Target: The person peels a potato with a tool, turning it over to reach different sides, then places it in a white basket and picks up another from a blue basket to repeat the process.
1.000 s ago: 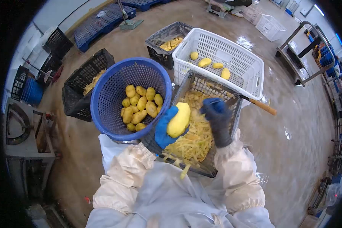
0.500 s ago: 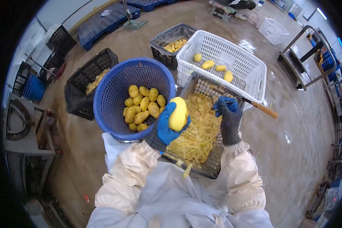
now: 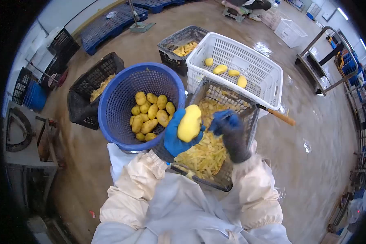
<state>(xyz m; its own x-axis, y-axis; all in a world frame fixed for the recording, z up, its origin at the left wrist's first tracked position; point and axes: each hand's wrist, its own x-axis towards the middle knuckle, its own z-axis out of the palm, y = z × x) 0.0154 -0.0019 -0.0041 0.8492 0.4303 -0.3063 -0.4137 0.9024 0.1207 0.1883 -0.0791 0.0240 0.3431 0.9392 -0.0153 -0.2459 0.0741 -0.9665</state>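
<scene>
My left hand, in a blue-coated glove, is closed around a peeled yellow potato above the near part of a dark crate. Potato peelings fill much of that crate. To the right of the potato, my gloved right hand is curled closed over the peelings and smeared by motion; whatever its fingers hold is hidden. A wooden-handled knife rests across the crate's right edge. Unpeeled potatoes lie in a blue round basket left of my hands.
A white crate with several peeled potatoes stands beyond the peelings crate. Black crates with yellowish pieces are at the back and left. A metal trolley is at right. Another person is partly visible at the far top.
My right hand has moved left from the crate's right side toward the potato. The left hand still holds the potato, now turned slightly. The whole view has shifted a little.
</scene>
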